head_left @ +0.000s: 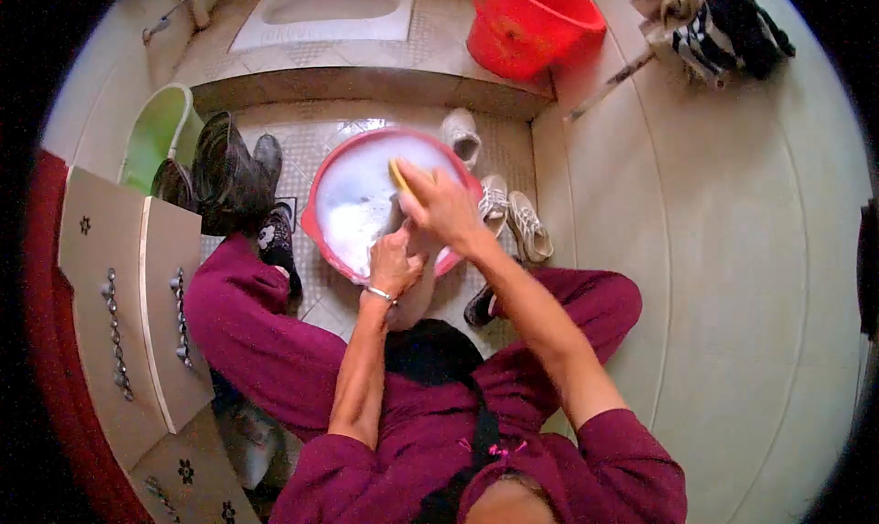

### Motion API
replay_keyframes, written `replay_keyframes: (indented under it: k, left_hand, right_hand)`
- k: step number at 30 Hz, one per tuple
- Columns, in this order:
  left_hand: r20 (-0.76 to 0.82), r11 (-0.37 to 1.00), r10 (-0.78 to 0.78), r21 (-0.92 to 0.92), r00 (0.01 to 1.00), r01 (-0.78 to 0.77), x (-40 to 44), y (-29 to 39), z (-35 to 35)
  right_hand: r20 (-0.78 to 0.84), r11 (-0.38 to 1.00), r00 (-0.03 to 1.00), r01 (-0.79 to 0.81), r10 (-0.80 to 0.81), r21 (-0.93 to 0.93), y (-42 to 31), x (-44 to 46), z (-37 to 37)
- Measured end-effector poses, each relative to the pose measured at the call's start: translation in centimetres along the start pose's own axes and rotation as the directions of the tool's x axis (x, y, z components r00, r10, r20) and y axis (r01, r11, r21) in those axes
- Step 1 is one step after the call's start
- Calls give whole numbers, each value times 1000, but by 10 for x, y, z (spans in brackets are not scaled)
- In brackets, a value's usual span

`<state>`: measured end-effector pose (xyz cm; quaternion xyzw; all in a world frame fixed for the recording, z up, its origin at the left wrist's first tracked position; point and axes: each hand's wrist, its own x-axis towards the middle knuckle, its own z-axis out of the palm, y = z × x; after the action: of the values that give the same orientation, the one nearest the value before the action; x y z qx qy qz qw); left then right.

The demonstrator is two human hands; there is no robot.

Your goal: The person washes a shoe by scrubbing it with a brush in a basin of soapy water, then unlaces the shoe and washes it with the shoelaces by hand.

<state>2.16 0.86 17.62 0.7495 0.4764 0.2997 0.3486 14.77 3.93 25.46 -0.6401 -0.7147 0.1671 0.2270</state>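
Observation:
A pink basin [309, 214] full of white suds stands on the floor between my knees. My right hand [444, 208] is closed around a yellow-backed brush [400, 176] over the basin's right half. My left hand [396, 266], with a bracelet at the wrist, is closed at the basin's near rim. It grips a pale, shoe-like thing [419, 290] that slants below my right hand toward my lap. My fingers and forearm hide much of its shape. The brush's bristles are out of sight.
White shoes [461, 137] and a laced pair [527, 226] stand right of the basin. Dark boots [220, 171] and a green bucket [151, 144] are at left, near drawers [169, 313]. Beyond the step are a red bucket [522, 29] and a squat toilet [320, 31]. Dark-and-white cloth [723, 29] hangs upper right.

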Motion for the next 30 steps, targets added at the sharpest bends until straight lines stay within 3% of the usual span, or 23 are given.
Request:
replay_keyframes:
  k: [4,5,6,8,10,12,13,16,18,20,23,24,25,26,27,30]
  left_hand:
    - [104,998,-45,40,994,41,2,10,-4]
    - [102,995,-90,46,991,86,2,11,-8]
    - [97,995,-92,48,991,88,4,4,-8]
    - [-183,997,-34,-78,983,20,9,-16,-6]
    - [-173,995,-39,-100,984,22,13,-13,-13]
    - [-225,934,-59,-358,973,-26,13,-16,-8]
    - [-168,908,-64,-419,984,-13,14,-13,-9]
    - [-122,916,-49,-402,991,-4,7,-6,-15]
    - [-125,913,-22,-406,992,-31,6,-5,-14]
    - [-92,909,5,-415,996,-43,6,12,-17]
    - [-42,891,-38,-454,998,15,1,0,-13]
    - [-24,880,-67,-472,997,48,8,-3,-13]
    - [45,765,-171,-623,984,161,7,15,-24]
    - [11,731,-178,-668,984,140,5,4,-20]
    - [-35,771,-174,-627,984,114,4,3,-21]
    - [-97,836,-135,-545,986,61,3,-3,-12]
  right_hand:
    - [79,990,996,-34,45,-134,-4,36,-13]
    - [18,1000,1000,0,0,3,6,36,-3]
    - [19,1000,1000,5,-5,4,12,29,1]
    - [-25,991,999,-20,24,133,17,-5,10]
    - [-229,964,970,132,-77,232,23,-46,34]
    - [-234,952,972,70,1,297,11,-75,44]
    - [-236,935,969,15,74,355,9,-80,46]
    - [-353,926,934,81,59,368,2,-61,40]
    - [-349,940,936,80,43,330,-1,-37,27]
    - [-184,990,979,-61,83,124,-20,-7,0]
    - [-130,999,990,49,-50,-13,-14,25,3]
    - [-151,999,987,44,-46,-17,-15,18,2]
    - [-146,997,987,69,-65,22,-17,0,4]
    - [-128,994,988,92,-83,67,-17,-21,9]
    - [-147,980,985,110,-86,164,-18,-38,12]
    - [-118,983,993,41,-20,177,-9,-47,15]
